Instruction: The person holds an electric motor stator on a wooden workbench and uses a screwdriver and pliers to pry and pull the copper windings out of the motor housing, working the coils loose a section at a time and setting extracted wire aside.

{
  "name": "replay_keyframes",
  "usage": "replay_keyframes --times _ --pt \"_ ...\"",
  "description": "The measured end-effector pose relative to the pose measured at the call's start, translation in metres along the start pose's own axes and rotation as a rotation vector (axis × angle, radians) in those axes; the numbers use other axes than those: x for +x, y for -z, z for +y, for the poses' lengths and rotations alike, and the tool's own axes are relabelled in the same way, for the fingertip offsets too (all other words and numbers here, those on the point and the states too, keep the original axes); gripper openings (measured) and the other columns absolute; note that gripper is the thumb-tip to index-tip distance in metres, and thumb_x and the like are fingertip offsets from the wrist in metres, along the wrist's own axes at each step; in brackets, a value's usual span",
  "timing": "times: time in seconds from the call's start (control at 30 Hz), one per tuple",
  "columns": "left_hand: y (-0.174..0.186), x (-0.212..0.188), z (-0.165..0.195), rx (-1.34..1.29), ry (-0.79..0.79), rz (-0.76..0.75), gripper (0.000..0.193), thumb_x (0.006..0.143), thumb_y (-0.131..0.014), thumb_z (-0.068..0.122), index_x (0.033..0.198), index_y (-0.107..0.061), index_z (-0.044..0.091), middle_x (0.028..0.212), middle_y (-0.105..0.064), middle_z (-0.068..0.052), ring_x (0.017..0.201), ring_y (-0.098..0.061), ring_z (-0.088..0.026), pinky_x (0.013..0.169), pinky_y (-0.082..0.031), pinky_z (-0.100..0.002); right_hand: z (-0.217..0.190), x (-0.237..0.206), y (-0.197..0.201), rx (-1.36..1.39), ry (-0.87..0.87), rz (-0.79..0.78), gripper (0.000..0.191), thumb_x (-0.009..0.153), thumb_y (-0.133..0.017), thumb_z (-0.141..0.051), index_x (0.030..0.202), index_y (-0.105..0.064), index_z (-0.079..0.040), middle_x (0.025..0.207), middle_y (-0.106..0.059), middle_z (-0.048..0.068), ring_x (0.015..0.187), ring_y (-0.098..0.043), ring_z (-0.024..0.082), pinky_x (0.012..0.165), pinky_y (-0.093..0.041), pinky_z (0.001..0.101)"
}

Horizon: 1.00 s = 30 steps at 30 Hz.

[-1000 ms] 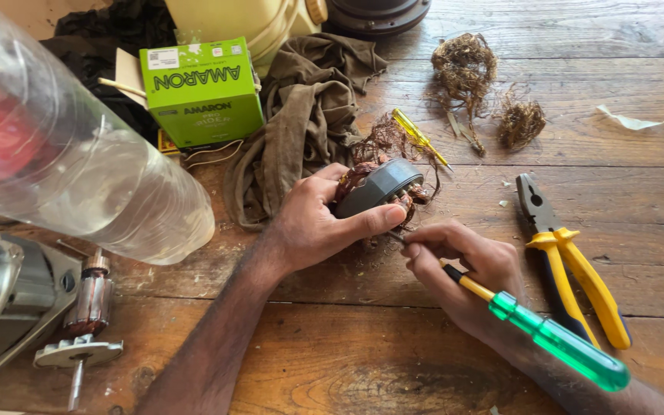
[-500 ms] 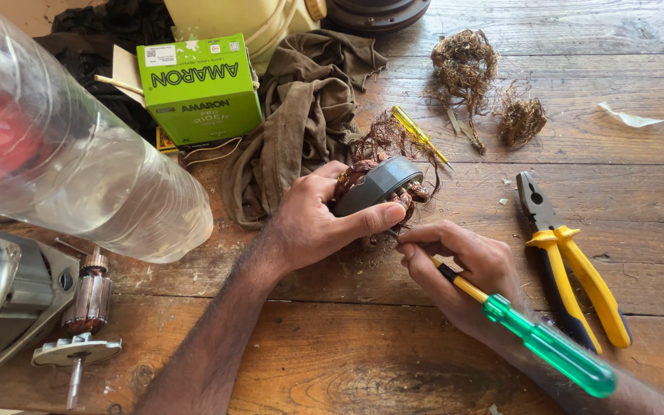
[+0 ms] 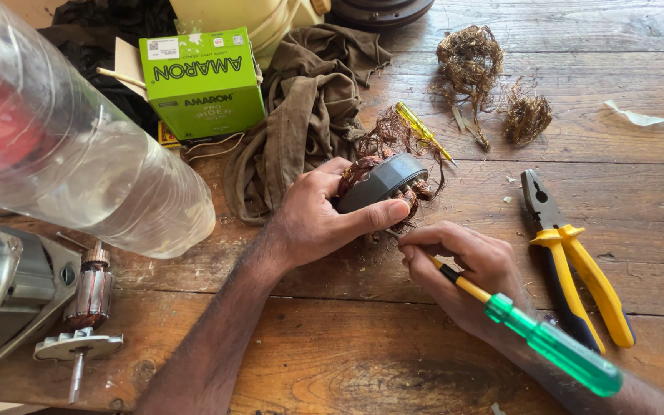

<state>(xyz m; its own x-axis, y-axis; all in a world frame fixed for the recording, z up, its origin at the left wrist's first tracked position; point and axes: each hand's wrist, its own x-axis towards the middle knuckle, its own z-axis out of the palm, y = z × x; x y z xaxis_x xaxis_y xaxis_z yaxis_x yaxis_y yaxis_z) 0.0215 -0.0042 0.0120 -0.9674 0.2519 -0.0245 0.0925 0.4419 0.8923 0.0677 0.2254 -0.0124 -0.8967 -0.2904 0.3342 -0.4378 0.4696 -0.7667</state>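
Note:
My left hand [image 3: 318, 219] grips a dark grey motor stator [image 3: 382, 183] with copper wire windings, holding it on edge on the wooden table [image 3: 332, 346]. My right hand [image 3: 470, 269] holds a screwdriver [image 3: 536, 332] with a yellow shaft and green see-through handle, its tip under the stator near my left thumb. Loose copper wire hangs from the stator's far side.
Yellow-handled pliers [image 3: 574, 265] lie right of my right hand. A small yellow screwdriver [image 3: 422, 131], two wire clumps [image 3: 474, 65], a brown rag [image 3: 301, 115], a green box [image 3: 203, 81], a clear plastic bottle [image 3: 63, 154] and a motor rotor [image 3: 86, 307] lie around.
The right hand and screwdriver shifted slightly toward the stator; the left hand keeps its hold.

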Motion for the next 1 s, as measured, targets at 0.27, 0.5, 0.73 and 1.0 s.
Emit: replay_keyframes --times 0.27,0.5,0.73,1.0 --pt "-0.001 -0.001 0.001 0.021 -0.016 0.01 0.072 0.071 -0.076 0.068 0.106 -0.074 0.006 0.093 -0.073 -0.004 0.084 -0.073 -0.014 0.07 -0.06 -0.029 0.007 0.006 -0.01 0.342 -0.175 0.008 0.013 0.098 -0.064 -0.004 0.106 -0.072 0.003 0.088 -0.079 0.007 0.08 -0.076 0.01 0.072 -0.062 0.0228" --pt "-0.004 -0.003 0.009 -0.122 -0.128 0.013 0.07 0.078 -0.076 0.064 0.119 -0.071 0.007 0.103 -0.078 0.0 0.095 -0.073 -0.012 0.082 -0.058 -0.029 -0.007 -0.003 0.007 0.013 0.065 0.091 0.011 0.091 -0.073 -0.009 0.1 -0.072 -0.003 0.084 -0.077 0.006 0.076 -0.075 0.013 0.067 -0.057 0.0263" --pt "-0.003 0.0 0.01 0.05 0.029 -0.006 0.07 0.072 -0.074 0.066 0.113 -0.074 0.009 0.09 -0.075 -0.003 0.085 -0.074 -0.014 0.074 -0.06 -0.032 -0.011 0.0 0.013 0.004 0.11 0.108 0.009 0.094 -0.072 -0.012 0.094 -0.07 -0.003 0.08 -0.074 0.008 0.071 -0.075 0.016 0.066 -0.055 0.0293" --pt "-0.006 0.0 0.005 -0.049 0.005 -0.024 0.07 0.074 -0.075 0.065 0.116 -0.072 0.009 0.097 -0.075 -0.003 0.09 -0.071 -0.013 0.079 -0.058 -0.031 -0.01 0.003 0.012 0.008 0.065 -0.044 0.014 0.093 -0.073 -0.015 0.099 -0.072 -0.003 0.082 -0.076 0.008 0.073 -0.077 0.016 0.065 -0.059 0.0294"
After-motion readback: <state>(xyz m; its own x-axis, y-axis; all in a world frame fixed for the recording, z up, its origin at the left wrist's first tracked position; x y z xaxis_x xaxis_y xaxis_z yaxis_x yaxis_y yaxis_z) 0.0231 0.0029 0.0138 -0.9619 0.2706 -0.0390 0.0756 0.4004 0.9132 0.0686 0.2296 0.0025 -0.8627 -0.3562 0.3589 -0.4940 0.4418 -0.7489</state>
